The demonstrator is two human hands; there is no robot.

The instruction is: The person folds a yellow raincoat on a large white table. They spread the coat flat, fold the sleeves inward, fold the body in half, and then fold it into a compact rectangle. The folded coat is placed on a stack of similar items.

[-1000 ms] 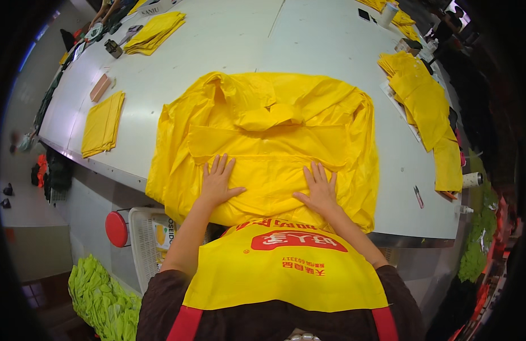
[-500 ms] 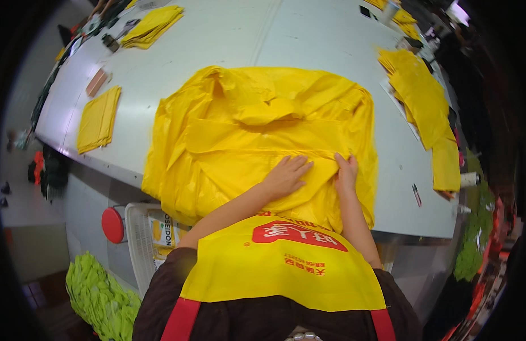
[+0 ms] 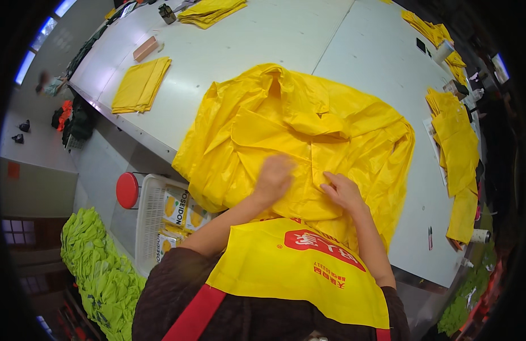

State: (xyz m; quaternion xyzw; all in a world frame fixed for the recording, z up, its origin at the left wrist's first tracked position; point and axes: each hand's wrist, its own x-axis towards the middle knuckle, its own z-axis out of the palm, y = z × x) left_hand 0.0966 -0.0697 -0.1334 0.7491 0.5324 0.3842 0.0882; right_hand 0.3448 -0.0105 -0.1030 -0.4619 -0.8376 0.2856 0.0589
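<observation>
A shiny yellow raincoat (image 3: 354, 116) lies crumpled on the white table in front of me, its collar toward the far side and a flap running across its chest. Over the middle of it is my left hand (image 3: 274, 177), smeared by motion, so its fingers cannot be made out. My right hand (image 3: 345, 192) rests on the coat just to the right, thumb and fingers pinched at the edge of the front strip. The coat's near edge is partly hidden behind my yellow apron (image 3: 300, 273).
Folded yellow pieces (image 3: 141, 85) and a pinkish block (image 3: 145, 49) lie on the table (image 3: 229, 54) at left. More yellow pieces (image 3: 456, 148) and a pen (image 3: 430, 238) are at right. Below left stand a white basket (image 3: 149, 210) of packets, a red-lidded jar (image 3: 127, 190) and a lime-green heap (image 3: 98, 273).
My view has turned, so the table and coat sit differently. My left hand has lifted from lying flat on the coat and is moving; the right stays at the front strip's edge, nearer me.
</observation>
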